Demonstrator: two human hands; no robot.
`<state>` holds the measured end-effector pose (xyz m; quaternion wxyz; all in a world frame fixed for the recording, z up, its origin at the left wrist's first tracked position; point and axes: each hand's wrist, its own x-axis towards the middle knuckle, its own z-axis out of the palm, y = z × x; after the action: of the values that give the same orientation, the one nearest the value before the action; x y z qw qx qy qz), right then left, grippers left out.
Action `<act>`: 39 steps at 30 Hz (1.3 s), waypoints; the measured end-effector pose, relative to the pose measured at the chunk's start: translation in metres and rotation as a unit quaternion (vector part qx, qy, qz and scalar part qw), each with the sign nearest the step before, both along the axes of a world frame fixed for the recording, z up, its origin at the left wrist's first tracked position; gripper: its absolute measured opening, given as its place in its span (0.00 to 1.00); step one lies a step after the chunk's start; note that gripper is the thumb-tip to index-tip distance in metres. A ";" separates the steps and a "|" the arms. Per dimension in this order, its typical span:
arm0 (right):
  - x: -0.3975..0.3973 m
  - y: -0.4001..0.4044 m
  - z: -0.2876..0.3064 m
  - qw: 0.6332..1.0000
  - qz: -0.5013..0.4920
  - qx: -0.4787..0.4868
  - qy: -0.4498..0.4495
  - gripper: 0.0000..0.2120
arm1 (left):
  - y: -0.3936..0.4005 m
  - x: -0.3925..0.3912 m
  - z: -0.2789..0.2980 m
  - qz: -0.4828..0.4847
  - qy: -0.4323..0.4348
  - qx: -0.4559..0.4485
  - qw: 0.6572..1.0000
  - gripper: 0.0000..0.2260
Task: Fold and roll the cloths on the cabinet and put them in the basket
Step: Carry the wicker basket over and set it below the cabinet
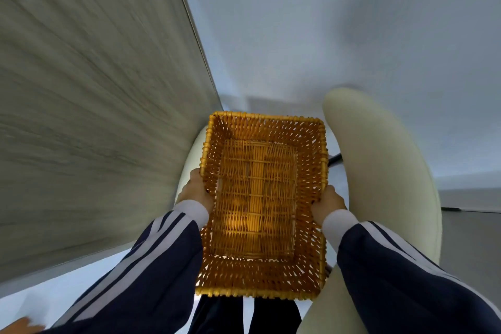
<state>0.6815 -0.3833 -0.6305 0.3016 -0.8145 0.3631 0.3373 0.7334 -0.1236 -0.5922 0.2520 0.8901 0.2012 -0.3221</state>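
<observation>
A home-like room, seemingly: a cream upholstered chair (379, 171) stands beside a grey wood-grain cabinet (95, 116) on pale flooring (325, 22).

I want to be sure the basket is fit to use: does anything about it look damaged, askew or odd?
Nothing stands out. The wicker basket looks intact, with an unbroken rim and weave, and holds nothing. The left hand and right hand grip its long sides, carrying it roughly level. No cloths are in view.
</observation>
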 end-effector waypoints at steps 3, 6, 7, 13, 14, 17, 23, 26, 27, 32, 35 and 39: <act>0.002 0.003 0.015 1.000 -0.001 0.013 -0.021 0.10 | 0.004 0.007 0.020 0.010 -0.016 0.014 1.000 0.19; 0.004 0.011 0.034 0.999 -0.004 0.029 -0.040 0.12 | 0.011 0.011 0.048 -0.011 -0.025 0.047 0.999 0.21; 0.004 0.013 0.038 0.999 -0.006 0.033 -0.043 0.13 | 0.014 0.012 0.055 -0.023 -0.028 0.057 0.998 0.22; 0.006 0.029 0.074 0.993 0.012 0.063 -0.099 0.08 | 0.032 0.009 0.104 -0.035 -0.061 0.078 0.995 0.21; 0.007 0.030 0.081 0.991 0.015 0.069 -0.112 0.08 | 0.034 0.006 0.111 -0.029 -0.070 0.075 0.994 0.20; 0.007 0.029 0.105 0.988 0.037 0.071 -0.131 0.06 | 0.039 -0.004 0.134 -0.011 -0.105 0.068 0.992 0.20; -0.001 0.025 0.154 0.977 0.090 0.042 -0.190 0.08 | 0.042 -0.033 0.181 0.025 -0.150 0.053 0.987 0.19; -0.013 0.029 0.181 0.963 0.105 0.064 -0.238 0.08 | 0.044 -0.050 0.204 0.021 -0.163 0.043 0.985 0.20; -0.019 0.030 0.189 0.959 0.101 0.070 -0.254 0.08 | 0.046 -0.056 0.210 0.018 -0.170 0.044 0.984 0.20; -0.050 0.033 0.213 0.952 0.080 0.083 -0.285 0.13 | 0.054 -0.086 0.235 0.005 -0.211 0.052 0.976 0.19; -0.074 0.038 0.215 0.956 0.055 0.067 -0.280 0.07 | 0.061 -0.107 0.244 -0.006 -0.233 0.063 0.970 0.18; -0.112 0.048 0.208 0.963 0.047 0.043 -0.263 0.11 | 0.076 -0.145 0.250 -0.022 -0.251 0.079 0.964 0.18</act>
<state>0.5696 -0.3349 -0.4223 0.4054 -0.8768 0.2174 0.1398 0.5881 -0.0472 -0.3426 0.2157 0.9638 0.1367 -0.0768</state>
